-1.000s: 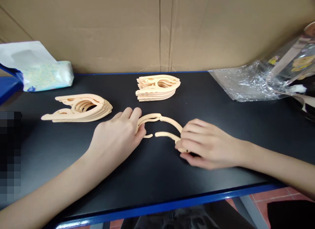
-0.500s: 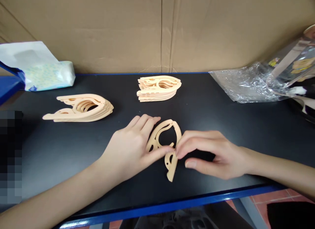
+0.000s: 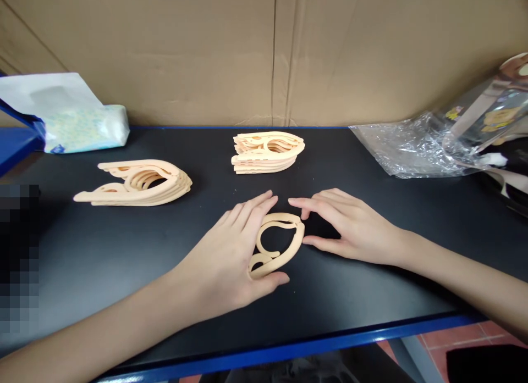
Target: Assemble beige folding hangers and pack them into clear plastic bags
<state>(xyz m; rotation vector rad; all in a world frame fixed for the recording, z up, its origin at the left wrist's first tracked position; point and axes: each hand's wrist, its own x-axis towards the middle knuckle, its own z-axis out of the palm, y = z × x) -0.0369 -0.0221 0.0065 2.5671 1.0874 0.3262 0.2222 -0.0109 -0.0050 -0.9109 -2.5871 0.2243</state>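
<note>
Step in hand, as judged: closing one folding plastic piece into its compact shape and seating it flat on the worktop (image 3: 124,251). It looks fully folded. A next move would call for a pinch on its rim to lift it, since it lies flat with no edge raised.

Left to right:
- Tissue pack (image 3: 82,127), far left, against the cardboard wall (image 3: 206,53).
- Left stack (image 3: 140,182) of the same peach pieces, lying flat, well apart from both hands.
- Left hand (image 3: 231,256): open and flat, fingers straight and together, pointing far-right. The palm edge and fingers cover the left side of the folded piece (image 3: 295,241). The thumb lies along its near end, touching it. This is a press or cup, not a closed grip.
- The folded piece is at the near centre of the worktop, between the two hands, flat.
- Far stack (image 3: 268,152), beyond the hands at the centre, apart from them.
- Right hand (image 3: 350,229): open, fingers loosely spread and pointing left. The thumb tip is at the right rim of the piece and the index finger reaches past its far edge. I cannot tell whether the index finger touches. It holds nothing.
- Clear plastic bags (image 3: 416,146), crumpled at the far right.
</note>
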